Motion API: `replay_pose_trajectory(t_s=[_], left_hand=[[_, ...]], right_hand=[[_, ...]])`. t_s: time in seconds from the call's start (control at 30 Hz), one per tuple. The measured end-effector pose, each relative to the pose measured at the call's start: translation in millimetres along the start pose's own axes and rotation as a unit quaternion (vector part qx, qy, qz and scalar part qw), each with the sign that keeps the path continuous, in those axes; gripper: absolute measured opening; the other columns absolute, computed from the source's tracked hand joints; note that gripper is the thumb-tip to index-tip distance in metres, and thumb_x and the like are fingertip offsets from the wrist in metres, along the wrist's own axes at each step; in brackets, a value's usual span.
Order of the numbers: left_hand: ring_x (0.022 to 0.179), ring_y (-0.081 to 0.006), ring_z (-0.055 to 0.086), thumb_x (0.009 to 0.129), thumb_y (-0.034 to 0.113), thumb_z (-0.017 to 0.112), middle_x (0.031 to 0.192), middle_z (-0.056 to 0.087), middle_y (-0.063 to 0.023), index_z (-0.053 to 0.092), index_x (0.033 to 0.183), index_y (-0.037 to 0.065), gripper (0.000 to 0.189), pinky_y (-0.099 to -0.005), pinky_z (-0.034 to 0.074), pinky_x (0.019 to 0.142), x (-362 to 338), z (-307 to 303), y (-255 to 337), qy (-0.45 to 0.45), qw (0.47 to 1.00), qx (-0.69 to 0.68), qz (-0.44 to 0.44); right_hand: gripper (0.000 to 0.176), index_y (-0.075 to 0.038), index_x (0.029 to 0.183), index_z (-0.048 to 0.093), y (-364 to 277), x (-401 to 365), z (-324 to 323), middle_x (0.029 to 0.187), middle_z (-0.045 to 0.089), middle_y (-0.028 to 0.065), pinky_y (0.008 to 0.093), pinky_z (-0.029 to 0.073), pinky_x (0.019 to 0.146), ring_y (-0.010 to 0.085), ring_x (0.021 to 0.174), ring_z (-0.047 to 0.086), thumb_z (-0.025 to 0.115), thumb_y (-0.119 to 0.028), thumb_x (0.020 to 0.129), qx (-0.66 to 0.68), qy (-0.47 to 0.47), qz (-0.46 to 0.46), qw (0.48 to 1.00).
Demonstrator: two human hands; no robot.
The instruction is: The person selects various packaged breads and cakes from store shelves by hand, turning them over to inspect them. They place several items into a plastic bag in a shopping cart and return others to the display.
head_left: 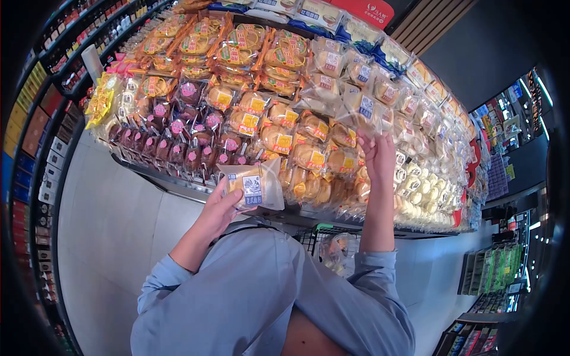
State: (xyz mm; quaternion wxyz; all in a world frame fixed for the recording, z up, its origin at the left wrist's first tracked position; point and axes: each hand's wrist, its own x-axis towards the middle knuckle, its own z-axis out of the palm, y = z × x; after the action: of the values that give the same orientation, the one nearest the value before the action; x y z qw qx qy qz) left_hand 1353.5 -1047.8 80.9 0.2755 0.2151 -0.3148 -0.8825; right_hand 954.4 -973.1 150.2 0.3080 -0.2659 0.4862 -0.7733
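The left hand (217,213) is clamping its grip on a bagged bread (252,185) at the display shelf's (172,185) near edge. The right hand (379,155), grip apart, is hovering at the packaged buns (332,157) further right. Nearer, a wire basket (309,238) is holding clear bags (338,252).

The sloping display shelf (172,185) carries wrapped baked goods in tightly packed rows. Dark cakes with pink labels (178,148) sit at the lower left and golden buns in clear bags (309,157) in the middle. Orange-wrapped pastries (237,53) lie higher up and pale round buns (415,196) to the right. Yellow packets (101,101), perhaps snacks, hang at the left edge.
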Motion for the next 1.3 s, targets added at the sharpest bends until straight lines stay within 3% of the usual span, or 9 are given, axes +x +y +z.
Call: replay_pose_trajectory(t_s=[0.3, 0.33, 0.83, 1.03, 1.1, 1.17, 1.2, 1.23, 1.3], left_hand=[[0.129, -0.0266, 0.051, 0.094, 0.013, 0.060, 0.144, 0.047, -0.0137, 0.023, 0.151, 0.005, 0.068, -0.0455, 0.044, 0.107, 24.0, 22.6, 11.1, -0.081, 0.995, 0.063, 0.004], [0.133, -0.0245, 0.047, 0.095, 0.002, 0.056, 0.146, 0.044, -0.0135, 0.023, 0.151, 0.004, 0.065, -0.0416, 0.040, 0.111, 25.4, 27.1, 11.9, -0.093, 0.995, 0.026, -0.025], [0.130, -0.0223, 0.050, 0.094, 0.003, 0.059, 0.142, 0.048, -0.0130, 0.025, 0.150, 0.003, 0.065, -0.0386, 0.042, 0.108, 47.7, 68.7, -37.0, -0.193, 0.968, 0.094, -0.130], [0.123, -0.0212, 0.056, 0.096, 0.013, 0.059, 0.136, 0.053, -0.0115, 0.030, 0.148, 0.003, 0.061, -0.0362, 0.045, 0.104, 45.2, 89.2, -61.8, -0.214, 0.959, 0.130, -0.131], [0.123, -0.0222, 0.056, 0.098, 0.019, 0.059, 0.135, 0.055, -0.0120, 0.032, 0.147, 0.003, 0.059, -0.0369, 0.046, 0.104, 47.0, 89.1, -72.5, -0.221, 0.958, 0.112, -0.143], [0.132, -0.0258, 0.050, 0.102, 0.037, 0.048, 0.139, 0.053, -0.0153, 0.036, 0.146, 0.003, 0.057, -0.0423, 0.040, 0.110, 53.9, 79.2, -86.5, -0.276, 0.926, -0.067, -0.249], [0.118, -0.0288, 0.060, 0.102, 0.047, 0.045, 0.129, 0.060, -0.0183, 0.041, 0.145, 0.005, 0.060, -0.0419, 0.052, 0.097, 45.8, 91.6, -88.6, -0.159, 0.936, -0.119, -0.291], [0.090, -0.0278, 0.069, 0.100, 0.045, 0.050, 0.115, 0.065, -0.0185, 0.042, 0.143, 0.007, 0.058, -0.0369, 0.059, 0.069, 40.9, 102.5, -82.6, -0.142, 0.914, -0.167, -0.342], [0.072, -0.0218, 0.067, 0.098, 0.043, 0.054, 0.103, 0.067, -0.0155, 0.045, 0.139, 0.007, 0.056, -0.0262, 0.051, 0.047, 53.1, 95.1, -102.9, -0.301, 0.771, -0.355, -0.434]], right_hand=[[0.007, -0.006, 0.092, 0.048, 39.5, -166.1, 16.5, 0.100, 0.064, 0.0089, 0.0426, 0.061, 0.084, 0.0235, 0.095, 0.069, 0.047, -0.002, 0.097, 0.071, -0.029, 0.057, 0.995], [0.008, -0.006, 0.092, 0.048, 42.6, -175.8, 13.8, 0.100, 0.064, 0.0088, 0.0437, 0.061, 0.085, 0.0230, 0.095, 0.069, 0.047, -0.001, 0.097, 0.050, -0.027, 0.069, 0.996], [0.009, -0.007, 0.086, 0.048, 28.7, -272.8, -20.7, 0.099, 0.066, 0.0112, 0.0438, 0.058, 0.083, 0.0239, 0.090, 0.068, 0.052, -0.001, 0.090, -0.034, 0.090, 0.001, 0.995], [0.002, -0.007, 0.091, 0.050, 18.1, -302.2, -38.8, 0.105, 0.065, 0.0122, 0.0444, 0.057, 0.086, 0.0242, 0.096, 0.067, 0.052, -0.008, 0.091, 0.133, 0.145, -0.003, 0.980], [0.013, -0.006, 0.093, 0.050, 17.3, -313.9, -42.3, 0.107, 0.064, 0.0132, 0.0432, 0.058, 0.082, 0.0253, 0.096, 0.067, 0.054, -0.019, 0.094, 0.159, 0.194, -0.003, 0.968], [0.025, -0.006, 0.095, 0.050, 12.5, -327.8, -43.5, 0.105, 0.064, 0.0150, 0.0400, 0.059, 0.081, 0.0274, 0.093, 0.067, 0.057, -0.030, 0.096, 0.356, 0.234, 0.049, 0.903], [0.033, -0.005, 0.097, 0.049, 23.3, -331.5, -48.2, 0.101, 0.063, 0.0145, 0.0368, 0.058, 0.072, 0.0264, 0.085, 0.066, 0.056, -0.038, 0.097, 0.471, 0.203, 0.036, 0.858], [0.035, -0.005, 0.101, 0.047, 27.5, -336.5, -52.9, 0.096, 0.062, 0.0140, 0.0339, 0.055, 0.064, 0.0241, 0.076, 0.062, 0.056, -0.039, 0.098, 0.508, 0.056, 0.046, 0.858], [0.036, -0.006, 0.103, 0.045, 24.7, -343.4, -57.8, 0.091, 0.061, 0.0125, 0.0324, 0.051, 0.058, 0.0221, 0.072, 0.059, 0.057, -0.039, 0.097, 0.529, 0.024, 0.021, 0.848]])
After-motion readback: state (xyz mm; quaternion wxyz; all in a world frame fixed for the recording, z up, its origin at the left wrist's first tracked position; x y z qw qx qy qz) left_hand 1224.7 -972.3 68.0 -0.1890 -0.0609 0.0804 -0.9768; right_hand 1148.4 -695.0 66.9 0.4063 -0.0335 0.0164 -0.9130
